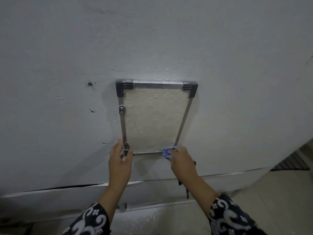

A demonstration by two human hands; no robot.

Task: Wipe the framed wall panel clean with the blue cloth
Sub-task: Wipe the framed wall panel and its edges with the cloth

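Patterned black-and-white sleeves [88,221] nearest, both forearms reaching up to wall. Right hand [182,160] bunches blue cloth [166,153] in curled fingers, pressing it on lower right corner of framed wall panel [154,117]. Left hand [120,158] grips panel's lower left corner, thumb and fingers either side of metal frame. Panel flat on grey wall [169,39]; black corner caps [124,87] at top.
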